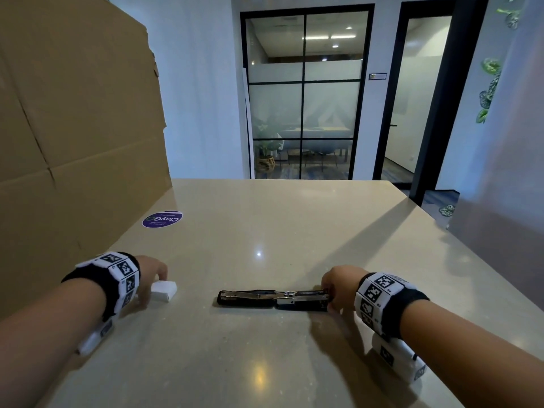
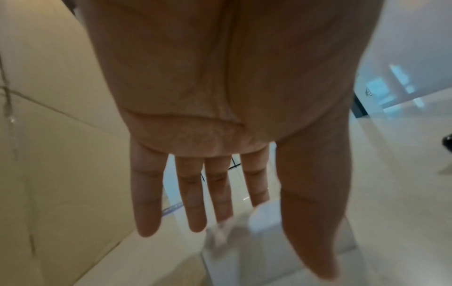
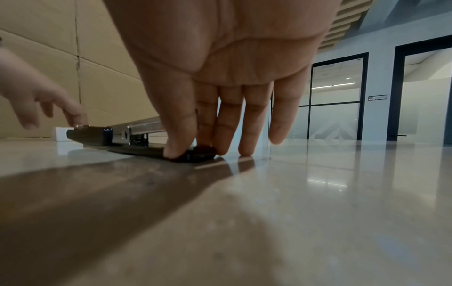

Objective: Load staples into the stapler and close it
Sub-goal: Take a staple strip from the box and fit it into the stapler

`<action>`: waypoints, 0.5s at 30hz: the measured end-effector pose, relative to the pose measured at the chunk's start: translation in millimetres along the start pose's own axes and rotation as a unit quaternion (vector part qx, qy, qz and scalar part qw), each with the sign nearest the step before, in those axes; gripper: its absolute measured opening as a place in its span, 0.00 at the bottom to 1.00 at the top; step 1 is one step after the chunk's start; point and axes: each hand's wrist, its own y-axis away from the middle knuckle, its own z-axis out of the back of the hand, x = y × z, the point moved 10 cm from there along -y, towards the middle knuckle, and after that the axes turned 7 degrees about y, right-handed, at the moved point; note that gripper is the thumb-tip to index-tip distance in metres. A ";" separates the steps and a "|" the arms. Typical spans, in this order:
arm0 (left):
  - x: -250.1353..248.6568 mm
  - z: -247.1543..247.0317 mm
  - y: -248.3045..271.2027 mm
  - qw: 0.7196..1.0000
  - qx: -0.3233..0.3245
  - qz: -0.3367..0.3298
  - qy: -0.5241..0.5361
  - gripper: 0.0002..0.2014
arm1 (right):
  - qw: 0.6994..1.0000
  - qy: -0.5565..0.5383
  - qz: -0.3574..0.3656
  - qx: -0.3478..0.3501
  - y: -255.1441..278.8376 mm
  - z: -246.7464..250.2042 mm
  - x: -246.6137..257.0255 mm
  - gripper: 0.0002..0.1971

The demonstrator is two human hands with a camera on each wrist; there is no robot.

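A black and chrome stapler (image 1: 273, 298) lies opened out flat on the beige table (image 1: 265, 225), its metal staple channel facing up. My right hand (image 1: 331, 295) pinches the stapler's right end: in the right wrist view the thumb (image 3: 176, 149) sits on the near side of the black end (image 3: 200, 152) and the fingers on the far side. A small white staple box (image 1: 163, 290) lies to the left. My left hand (image 1: 156, 285) hovers over the staple box (image 2: 264, 222) with straight fingers, thumb and forefinger either side of it; that view is blurred.
A tall cardboard sheet (image 1: 73, 128) stands along the table's left side. A round purple sticker (image 1: 162, 219) lies beside it. The table's right edge (image 1: 471, 260) drops off to the floor. Glass office doors (image 1: 304, 92) are beyond the far edge.
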 end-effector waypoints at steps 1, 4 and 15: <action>-0.4 -1.3 -2.1 1.000 -0.008 -0.001 0.009 0.28 | 1.000 -0.001 0.000 0.000 0.5 -0.1 0.1 0.14; -8.1 2.5 -5.1 0.998 -0.046 -0.011 0.041 0.22 | 1.000 -0.007 0.000 0.003 2.3 -0.5 0.3 0.14; -101.7 43.1 -14.6 0.960 -0.081 -0.128 0.235 0.17 | 1.000 -0.017 0.004 0.019 5.6 0.1 0.4 0.15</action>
